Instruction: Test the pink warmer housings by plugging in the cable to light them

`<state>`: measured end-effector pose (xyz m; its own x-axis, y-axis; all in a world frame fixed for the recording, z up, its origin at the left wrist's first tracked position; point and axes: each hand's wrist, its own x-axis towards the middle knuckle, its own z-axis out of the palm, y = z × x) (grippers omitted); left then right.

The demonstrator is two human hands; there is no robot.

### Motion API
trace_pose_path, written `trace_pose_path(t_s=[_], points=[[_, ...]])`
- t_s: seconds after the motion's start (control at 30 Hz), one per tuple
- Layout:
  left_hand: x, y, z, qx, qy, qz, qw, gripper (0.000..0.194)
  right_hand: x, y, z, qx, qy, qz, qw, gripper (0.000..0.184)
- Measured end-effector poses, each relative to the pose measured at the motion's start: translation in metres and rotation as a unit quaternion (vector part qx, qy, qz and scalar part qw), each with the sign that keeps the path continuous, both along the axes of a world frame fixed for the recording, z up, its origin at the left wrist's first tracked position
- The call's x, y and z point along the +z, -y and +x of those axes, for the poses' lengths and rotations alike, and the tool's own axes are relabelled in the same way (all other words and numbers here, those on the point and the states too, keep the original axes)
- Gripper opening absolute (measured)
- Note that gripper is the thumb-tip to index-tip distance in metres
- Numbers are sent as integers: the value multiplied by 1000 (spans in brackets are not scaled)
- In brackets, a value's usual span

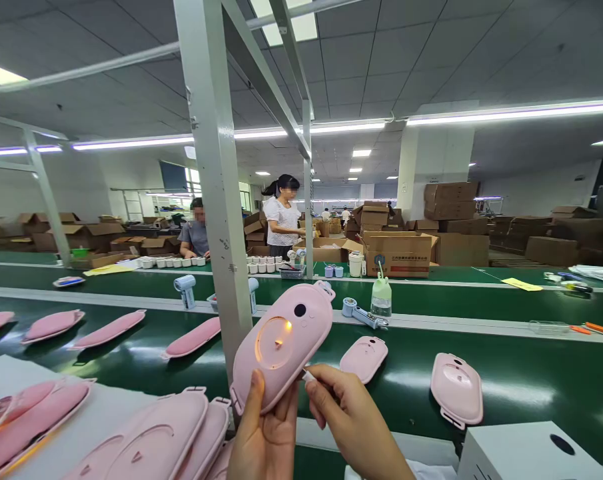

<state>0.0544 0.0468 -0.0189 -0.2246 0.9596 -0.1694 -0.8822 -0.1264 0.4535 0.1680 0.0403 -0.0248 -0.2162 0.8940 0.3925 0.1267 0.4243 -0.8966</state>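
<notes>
In the head view, my left hand [266, 427] grips a pink oval plastic device [291, 340] by its lower end and tilts it up. An orange light glows in the ring on its face, below a small dark round spot. At the device's lower right edge, my right hand [348, 417] pinches a small white plug [308, 377]. Whether the plug sits fully in the edge cannot be made out. Several like pink shells [156, 433] lie stacked at the lower left, beside padded pink pieces [46, 427] on a white sheet.
A grey metal post [208, 167] rises just behind the device. Pink units lie along the green conveyor [406, 400]. A white box [536, 453] stands at the lower right, and a green-topped bottle [381, 297] farther back. Two people work across the line near cardboard boxes [398, 253].
</notes>
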Motion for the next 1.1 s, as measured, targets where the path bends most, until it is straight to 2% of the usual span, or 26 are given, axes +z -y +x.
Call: trace_pose_path(t_s=[0.17, 0.33, 0.53, 0.73, 0.83, 0.97, 1.03, 1.1], points=[[-4, 2, 3, 4, -42, 47, 998, 39, 2, 2, 6, -4, -7, -40, 999, 19], [-9, 4, 4, -24, -70, 86, 994, 61, 6, 5, 12, 23, -36, -57, 997, 20], [-10, 3, 5, -46, -89, 88, 991, 74, 6, 6, 14, 34, -82, -73, 993, 44], [-12, 1, 4, -69, -122, 85, 986, 77, 7, 6, 14, 37, -68, -79, 994, 38], [-10, -3, -7, -102, -130, 89, 982, 77, 6, 5, 15, 36, -62, -84, 994, 31], [-2, -4, -35, -114, -146, 72, 980, 62, 9, 6, 21, 36, -19, -95, 995, 17], [3, -2, -49, -88, -204, 81, 972, 63, 13, 9, 25, 33, 12, -90, 995, 19], [8, 1, -59, -51, -307, 96, 945, 64, 17, 12, 30, 28, 60, -71, 995, 20]])
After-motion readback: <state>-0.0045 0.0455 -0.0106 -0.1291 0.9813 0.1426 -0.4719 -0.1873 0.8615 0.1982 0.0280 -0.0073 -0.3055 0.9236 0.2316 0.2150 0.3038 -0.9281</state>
